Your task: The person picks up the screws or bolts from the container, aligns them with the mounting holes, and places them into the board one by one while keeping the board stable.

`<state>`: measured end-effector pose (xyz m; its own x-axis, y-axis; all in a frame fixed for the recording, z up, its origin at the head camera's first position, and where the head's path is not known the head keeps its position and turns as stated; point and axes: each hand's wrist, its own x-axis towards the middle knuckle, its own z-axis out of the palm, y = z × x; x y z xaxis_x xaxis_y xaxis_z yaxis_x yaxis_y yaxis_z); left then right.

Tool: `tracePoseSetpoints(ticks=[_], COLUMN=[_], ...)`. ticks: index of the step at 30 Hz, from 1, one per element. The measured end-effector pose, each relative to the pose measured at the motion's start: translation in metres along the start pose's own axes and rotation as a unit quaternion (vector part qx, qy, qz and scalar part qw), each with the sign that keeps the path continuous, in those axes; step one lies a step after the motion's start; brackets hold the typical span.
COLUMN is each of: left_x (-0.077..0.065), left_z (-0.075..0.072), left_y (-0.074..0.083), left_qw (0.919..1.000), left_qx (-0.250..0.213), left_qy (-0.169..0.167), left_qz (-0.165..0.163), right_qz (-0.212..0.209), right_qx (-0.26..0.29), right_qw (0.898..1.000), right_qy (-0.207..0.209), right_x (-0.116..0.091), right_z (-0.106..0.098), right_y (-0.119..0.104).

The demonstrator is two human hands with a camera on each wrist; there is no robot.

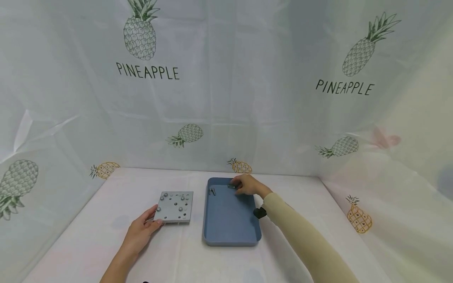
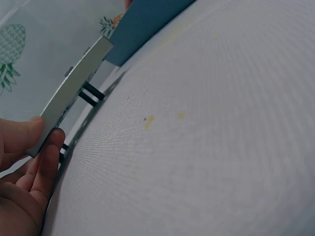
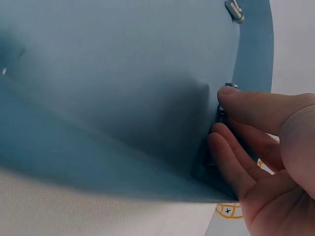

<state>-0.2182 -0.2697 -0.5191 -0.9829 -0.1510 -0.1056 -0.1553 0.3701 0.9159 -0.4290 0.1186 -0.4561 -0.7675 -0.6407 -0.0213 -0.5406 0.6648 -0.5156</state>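
Note:
My left hand (image 1: pixel 140 232) holds a grey square metal plate (image 1: pixel 174 210) by its left edge, thumb above and fingers beneath. Holes dot the plate, and several round bolt heads stand on its top. Dark bolt shanks (image 2: pixel 92 93) stick out below it in the left wrist view. My right hand (image 1: pixel 247 185) reaches into the far right corner of a blue tray (image 1: pixel 231 220). Its thumb and fingertips are apart around small metal bolts (image 1: pixel 231 186), which the fingers partly hide. More bolts (image 1: pixel 212 192) lie by the tray's far left side.
The tray has a low raised rim and stands to the right of the plate on a white cloth (image 1: pixel 170 251). A pineapple-printed curtain (image 1: pixel 233 98) hangs behind and at both sides. A black object (image 1: pixel 260 212) shows at my right wrist.

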Motion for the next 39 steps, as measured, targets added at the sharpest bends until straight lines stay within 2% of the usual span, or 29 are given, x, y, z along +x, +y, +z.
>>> tracePoseSetpoints(ticks=[5,13,17,22,28,33,39], left_x=[0.000,0.002,0.003,0.003,0.002,0.001,0.001], left_z=[0.001,0.003,0.002,0.002,0.001,0.001,0.000], left_y=[0.000,-0.001,-0.002,-0.002,-0.002,-0.002,-0.001], left_qw=[1.0000,1.0000,1.0000,1.0000,1.0000,1.0000,1.0000], left_qx=[-0.007,-0.006,-0.004,-0.006,-0.008,-0.008,-0.006], left_qy=[-0.001,0.001,0.001,-0.002,0.000,0.003,0.002], left_qz=[-0.004,0.001,0.003,0.004,-0.002,-0.002,-0.003], right_qz=[0.010,0.052,0.051,0.077,0.087,0.073,0.024], right_qx=[-0.012,-0.023,-0.028,-0.026,-0.042,-0.055,-0.047], right_qw=[1.000,0.998,0.998,0.995,0.994,0.995,0.998], right_qy=[0.011,0.026,0.040,0.050,0.052,0.040,0.031], right_x=[0.005,0.009,0.010,0.011,0.011,0.010,0.007], right_z=[0.003,0.006,0.007,0.013,0.017,0.014,0.008], right_y=[0.000,-0.003,-0.003,-0.004,-0.008,-0.011,-0.016])
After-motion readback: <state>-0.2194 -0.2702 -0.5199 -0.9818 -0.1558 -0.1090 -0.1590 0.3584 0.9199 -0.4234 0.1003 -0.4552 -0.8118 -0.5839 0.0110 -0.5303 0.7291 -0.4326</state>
